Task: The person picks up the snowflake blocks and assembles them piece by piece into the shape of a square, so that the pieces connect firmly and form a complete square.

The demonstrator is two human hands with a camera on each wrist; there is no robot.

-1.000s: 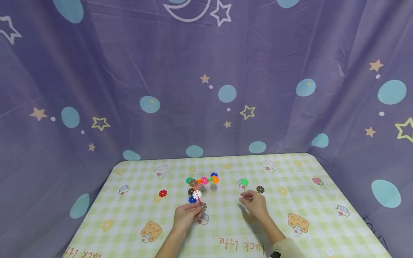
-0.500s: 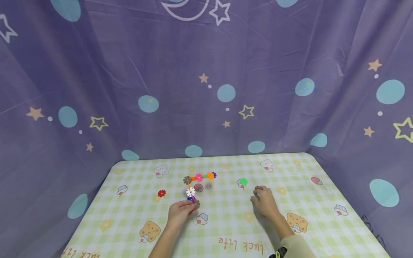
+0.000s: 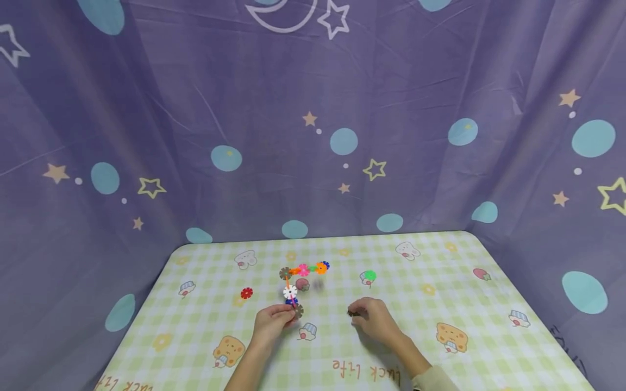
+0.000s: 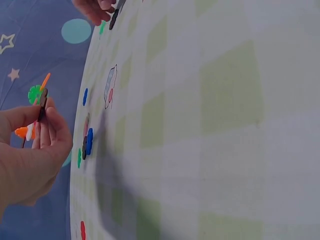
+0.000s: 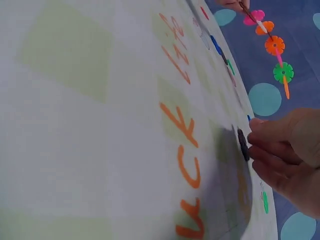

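In the head view my left hand pinches a grey-brown snowflake disc at the near end of a linked chain of slotted plastic discs. The chain runs away from me through a white disc to another grey-brown one. There it bends right past a pink disc to an orange disc. My right hand pinches a dark brown disc between thumb and fingers, low over the cloth, to the right of the chain.
A loose red disc lies left of the chain and a bright green disc lies behind my right hand. Blue discs and a green one lie on the checked cloth. A purple curtain stands behind the table.
My right hand reached right to the dark brown disc, picked it up and came back left and nearer with it. My left hand shifted slightly left, still holding the chain.
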